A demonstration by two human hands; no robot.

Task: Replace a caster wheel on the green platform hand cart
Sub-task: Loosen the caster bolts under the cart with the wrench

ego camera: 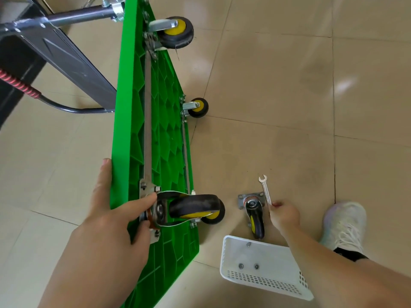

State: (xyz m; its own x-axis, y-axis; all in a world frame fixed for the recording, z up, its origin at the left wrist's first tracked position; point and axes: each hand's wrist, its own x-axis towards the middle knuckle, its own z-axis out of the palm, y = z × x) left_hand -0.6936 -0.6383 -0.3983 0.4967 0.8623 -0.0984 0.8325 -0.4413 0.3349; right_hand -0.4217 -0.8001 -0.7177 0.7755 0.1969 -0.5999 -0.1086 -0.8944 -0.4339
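The green platform cart stands on its long edge, underside ribs facing right. My left hand grips its near upper corner, thumb on the far face and fingers around the mounting plate of a black-and-yellow caster. A loose caster with a square plate lies on the floor to the right. My right hand pinches the lower end of a small silver open-end wrench just beside that caster. Two more casters are mounted farther along, one at the top and one lower down.
A white perforated basket lies on the tile floor in front, holding a few small nuts and washers. My white sneaker is at the right. The cart's dark folded handle and a black frame with a red-wrapped grip extend left.
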